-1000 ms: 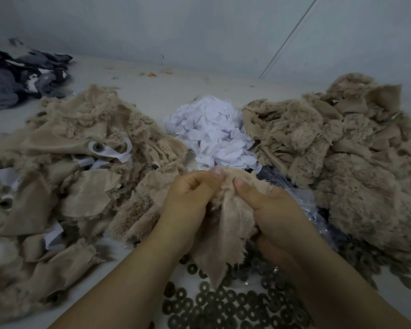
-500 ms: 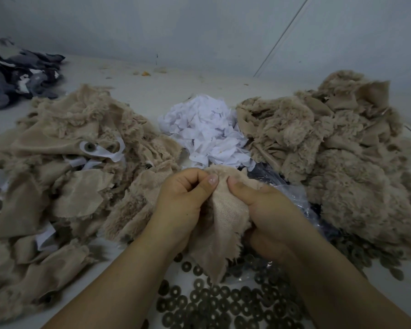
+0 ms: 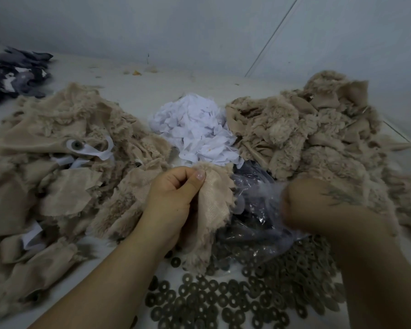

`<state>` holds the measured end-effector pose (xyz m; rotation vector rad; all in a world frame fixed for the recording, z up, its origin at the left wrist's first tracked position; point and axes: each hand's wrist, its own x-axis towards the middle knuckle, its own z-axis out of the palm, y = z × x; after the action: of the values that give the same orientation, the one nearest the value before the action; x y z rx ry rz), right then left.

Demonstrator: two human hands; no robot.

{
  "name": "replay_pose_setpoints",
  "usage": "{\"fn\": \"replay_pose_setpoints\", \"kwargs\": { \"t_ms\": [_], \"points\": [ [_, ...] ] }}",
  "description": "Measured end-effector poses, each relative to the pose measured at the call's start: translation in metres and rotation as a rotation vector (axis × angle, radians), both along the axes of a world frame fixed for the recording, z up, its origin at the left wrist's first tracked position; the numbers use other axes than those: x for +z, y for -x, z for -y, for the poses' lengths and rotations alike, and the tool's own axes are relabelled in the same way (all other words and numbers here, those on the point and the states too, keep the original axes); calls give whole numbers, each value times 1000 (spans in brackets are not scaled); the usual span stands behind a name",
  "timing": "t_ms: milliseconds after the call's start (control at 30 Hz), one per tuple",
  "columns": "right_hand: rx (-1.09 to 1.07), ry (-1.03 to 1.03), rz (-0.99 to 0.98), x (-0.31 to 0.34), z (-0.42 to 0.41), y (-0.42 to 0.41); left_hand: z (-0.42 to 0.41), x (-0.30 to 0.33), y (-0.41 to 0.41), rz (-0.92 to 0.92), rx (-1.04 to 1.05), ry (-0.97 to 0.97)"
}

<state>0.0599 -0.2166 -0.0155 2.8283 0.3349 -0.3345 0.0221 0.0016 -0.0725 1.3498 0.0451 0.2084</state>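
Left pile (image 3: 64,157), scraps (image 3: 197,136), right pile (image 3: 318,143) abreast; bag (image 3: 254,186), seemingly on washers (image 3: 223,300), nearer

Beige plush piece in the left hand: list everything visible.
The beige plush piece is a small cut scrap: ribbed woven backing faces the camera, shaggy tan pile fringes its edges and lower tip. It hangs crumpled, pinched near the top by the left hand, thumb on the backing. Its lower end hangs over dark washers, beside a clear plastic bag.

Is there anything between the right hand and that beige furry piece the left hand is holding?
Nothing blocks it. The left hand pinches the beige plush piece; the blurred right hand is off to its side, and only a clear plastic bag lies low between them.
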Motion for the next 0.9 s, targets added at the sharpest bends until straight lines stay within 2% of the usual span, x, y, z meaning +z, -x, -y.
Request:
{"fn": "replay_pose_setpoints", "kwargs": {
  "t_ms": [100,167,267,433,500,633,700,800,900],
  "points": [
    [-38,-223,118,-4,-7,-7,0,0,0,-6,11,16],
    [-110,-361,124,-2,-13,-11,0,1,0,-9,19,29],
    [-99,-416,169,-2,-15,-13,0,1,0,-11,33,30],
    [-151,-325,154,-11,-8,-12,-1,0,-1,-11,61,36],
    [-193,-360,161,-10,-6,-10,-2,0,-1,-15,80,43],
    [-158,-341,-53,-5,-17,-3,-4,0,-1,-26,104,55],
    [-95,-401,-142,1,-26,3,-3,1,0,-22,98,57],
    [-30,-587,-205,8,-43,17,-3,4,1,-17,81,67],
    [35,-601,-250,8,-60,29,-2,4,1,-9,83,78]
  ]
}}
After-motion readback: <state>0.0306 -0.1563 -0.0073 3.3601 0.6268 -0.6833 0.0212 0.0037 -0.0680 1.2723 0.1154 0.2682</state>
